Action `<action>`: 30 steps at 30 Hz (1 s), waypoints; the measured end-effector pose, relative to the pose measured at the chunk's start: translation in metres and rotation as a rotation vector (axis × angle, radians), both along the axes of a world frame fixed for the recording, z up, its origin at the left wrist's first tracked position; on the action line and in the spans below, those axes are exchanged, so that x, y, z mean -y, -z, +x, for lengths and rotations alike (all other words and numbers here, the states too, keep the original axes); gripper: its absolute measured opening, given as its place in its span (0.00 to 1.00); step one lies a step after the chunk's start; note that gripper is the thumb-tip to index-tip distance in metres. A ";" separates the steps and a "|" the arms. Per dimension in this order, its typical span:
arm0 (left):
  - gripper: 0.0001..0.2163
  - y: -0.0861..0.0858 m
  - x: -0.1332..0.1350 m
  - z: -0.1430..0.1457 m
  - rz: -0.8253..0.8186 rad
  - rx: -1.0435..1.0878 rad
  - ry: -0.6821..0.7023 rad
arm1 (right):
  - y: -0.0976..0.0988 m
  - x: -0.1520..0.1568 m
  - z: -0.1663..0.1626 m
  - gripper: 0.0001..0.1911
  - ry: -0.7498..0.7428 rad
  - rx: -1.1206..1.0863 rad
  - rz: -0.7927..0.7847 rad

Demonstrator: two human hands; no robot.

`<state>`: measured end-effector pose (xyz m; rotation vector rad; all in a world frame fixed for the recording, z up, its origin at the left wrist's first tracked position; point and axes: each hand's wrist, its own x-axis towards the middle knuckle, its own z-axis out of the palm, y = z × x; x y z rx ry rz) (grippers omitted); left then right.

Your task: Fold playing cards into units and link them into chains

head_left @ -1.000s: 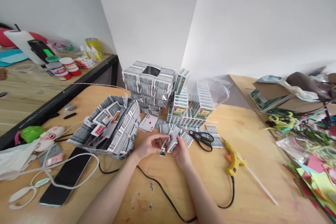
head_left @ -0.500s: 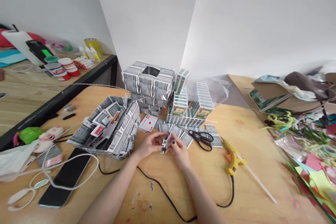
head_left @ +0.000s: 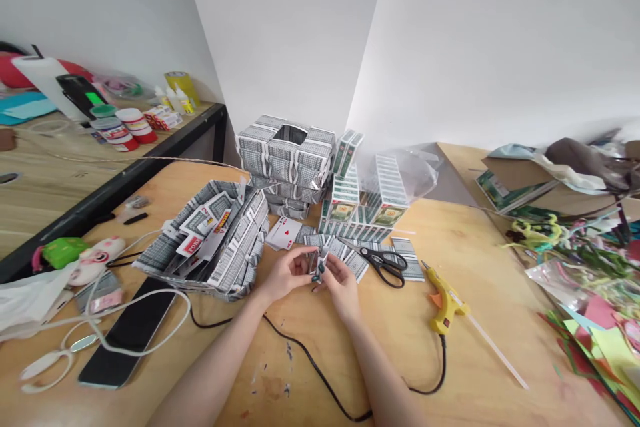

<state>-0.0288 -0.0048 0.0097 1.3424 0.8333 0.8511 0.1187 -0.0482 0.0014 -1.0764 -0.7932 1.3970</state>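
Note:
Between my fingertips is a small folded playing card (head_left: 323,256), partly hidden by the fingers. My left hand (head_left: 289,273) pinches its left side, and my right hand (head_left: 340,280) closes on it from the right. Just beyond the hands lie patterned playing cards (head_left: 356,263), face down, and a few face-up cards (head_left: 283,233). Black-handled scissors (head_left: 384,265) rest on the cards to the right. On the left stands a basket (head_left: 245,247) made of folded cards, with loose cards inside. Behind it is a box (head_left: 287,153) of the same folded cards, with an opening in its top.
Green-and-white card packs (head_left: 357,227) are stacked at the back. A yellow glue gun (head_left: 447,307) lies right, its black cord (head_left: 310,357) running under my forearms. A phone (head_left: 127,333) and white cable lie left; coloured paper scraps (head_left: 600,340) fill the far right.
My fingers have shifted on the folded card, with the right fingers now curled more over its front. The view has moved slightly; other things on the table stay put.

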 end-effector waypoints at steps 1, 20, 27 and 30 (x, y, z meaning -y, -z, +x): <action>0.25 0.000 0.000 0.000 0.041 -0.015 -0.023 | 0.002 0.000 0.000 0.21 0.024 -0.014 -0.009; 0.24 0.003 0.008 0.005 0.288 -0.166 -0.072 | -0.006 -0.004 0.000 0.20 0.021 0.243 -0.181; 0.24 0.002 0.010 0.006 0.419 -0.252 -0.105 | -0.005 -0.006 -0.002 0.21 0.047 0.249 -0.195; 0.25 0.002 0.013 0.006 0.508 -0.300 -0.159 | -0.002 -0.006 -0.002 0.20 0.041 0.223 -0.188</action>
